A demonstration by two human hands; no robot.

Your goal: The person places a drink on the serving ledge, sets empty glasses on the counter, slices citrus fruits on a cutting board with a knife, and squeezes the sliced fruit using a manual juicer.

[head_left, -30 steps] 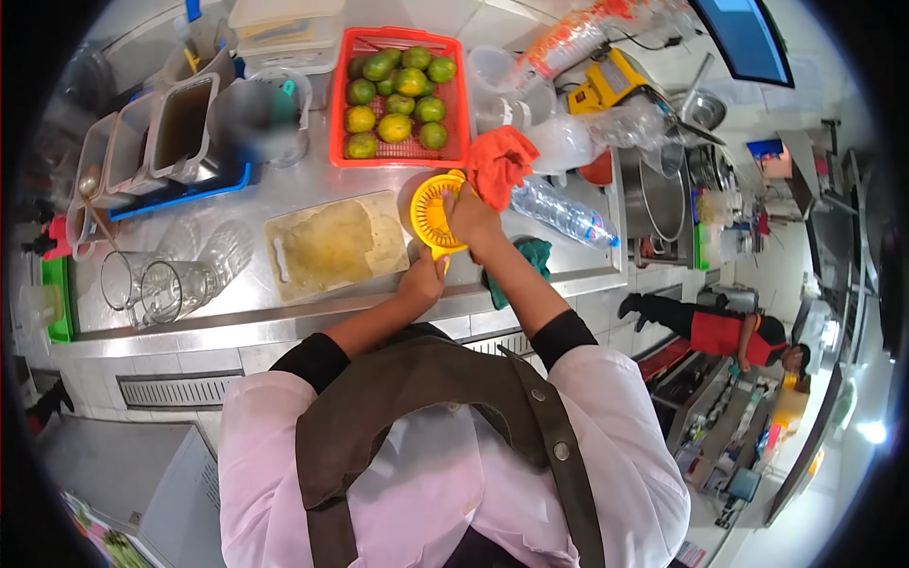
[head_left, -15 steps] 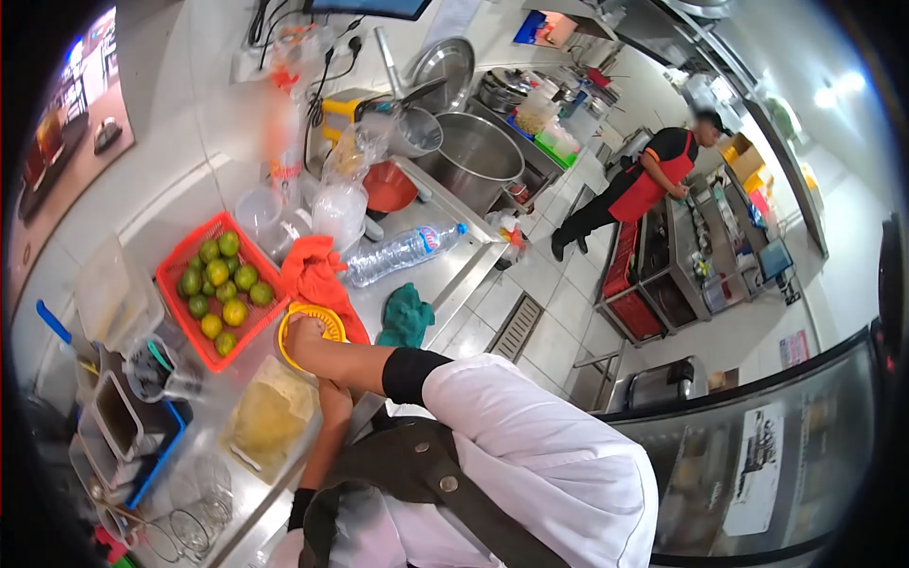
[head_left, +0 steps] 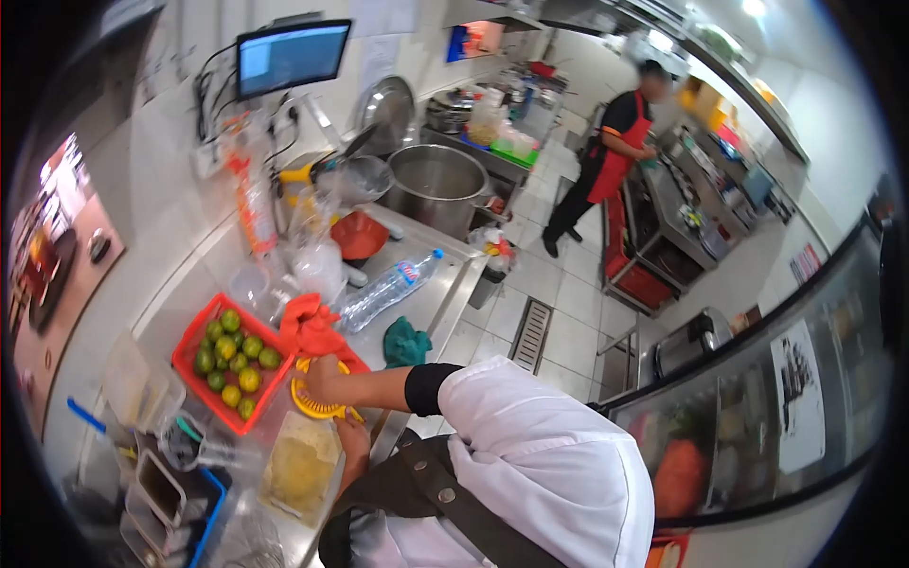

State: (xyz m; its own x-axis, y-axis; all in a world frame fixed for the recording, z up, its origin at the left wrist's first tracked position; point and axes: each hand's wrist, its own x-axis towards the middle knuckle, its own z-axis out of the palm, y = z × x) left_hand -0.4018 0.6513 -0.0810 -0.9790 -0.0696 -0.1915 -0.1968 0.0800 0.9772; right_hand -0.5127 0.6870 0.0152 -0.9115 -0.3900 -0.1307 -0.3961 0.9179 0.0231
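Observation:
A yellow citrus juicer [head_left: 308, 402] with a ribbed rim sits on the steel counter. My right hand [head_left: 325, 381] is closed and presses down over its middle; whatever lies under the palm is hidden. Close to my body, my left hand [head_left: 352, 437] grips the juicer's edge at its small handle. Left of the juicer stands a red basket [head_left: 201, 390] holding several green-yellow citrus fruits [head_left: 227, 350]. Just below the juicer is a clear tub [head_left: 301, 464] with pale yellow contents. An orange cloth [head_left: 308, 322] lies against the juicer's far side.
A plastic bottle [head_left: 383, 298] lies on its side beside a green cloth [head_left: 407, 343] near the counter edge. Beyond stands a big metal pot [head_left: 437, 185]. Containers [head_left: 156, 488] crowd the near left. Across the aisle a person in a red apron [head_left: 625, 151] stands at another counter.
My view has tilted up and shifted, bringing more of the wall screen into sight. Both hands stay at the juicer, and more of my left hand shows. The other person is more upright.

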